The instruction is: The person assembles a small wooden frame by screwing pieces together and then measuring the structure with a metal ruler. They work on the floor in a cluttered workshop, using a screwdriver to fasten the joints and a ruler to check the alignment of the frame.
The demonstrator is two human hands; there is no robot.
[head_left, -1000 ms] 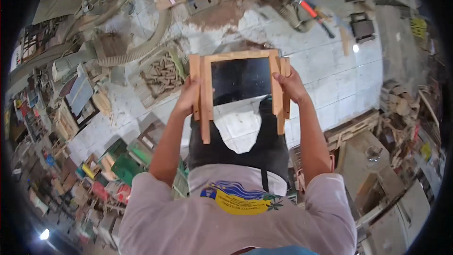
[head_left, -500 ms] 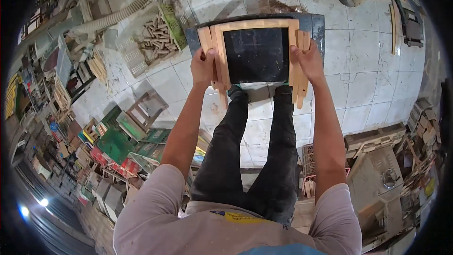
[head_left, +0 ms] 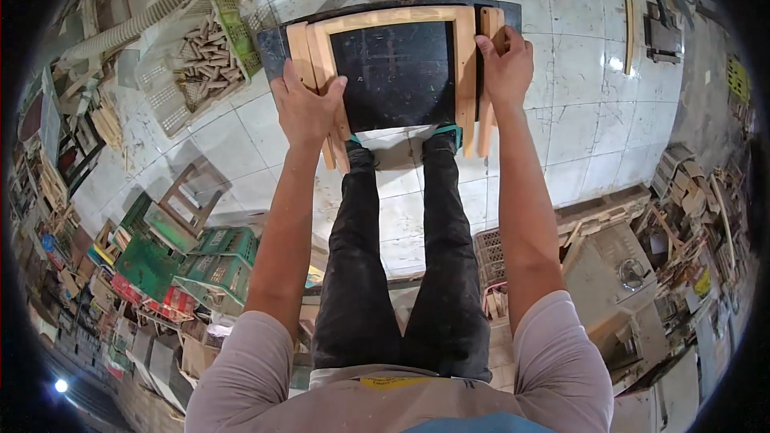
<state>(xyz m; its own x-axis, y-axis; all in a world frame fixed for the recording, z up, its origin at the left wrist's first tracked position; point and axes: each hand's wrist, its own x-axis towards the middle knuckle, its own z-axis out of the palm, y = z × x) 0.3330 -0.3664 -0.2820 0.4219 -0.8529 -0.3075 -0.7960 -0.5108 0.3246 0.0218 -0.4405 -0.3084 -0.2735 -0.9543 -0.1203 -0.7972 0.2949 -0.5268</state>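
A pale wooden frame (head_left: 393, 15), with a slightly curved top rail and two legs, lies on a black board (head_left: 393, 72) in front of my feet. Along its left leg runs a wooden slat (head_left: 300, 52). My left hand (head_left: 307, 108) grips slat and leg together, thumb over the leg, fingers at the slat's outer side. My right hand (head_left: 507, 70) closes on wooden slats (head_left: 488, 124) just right of the frame, thumb on top and fingers curled at the outer edge. A narrow dark gap parts these slats from the right leg.
Left of the board stands a green crate (head_left: 234, 36) beside a heap of short wooden pieces (head_left: 212, 52). A ribbed hose (head_left: 152, 24) crosses the far left floor. Green crates (head_left: 212, 261) and scrap crowd the near left. A wooden bench (head_left: 613, 273) stands at near right.
The right slats now stand apart from the frame's leg instead of fanned against it. My left hand has spread over onto the frame's left leg. The whole view has shifted.
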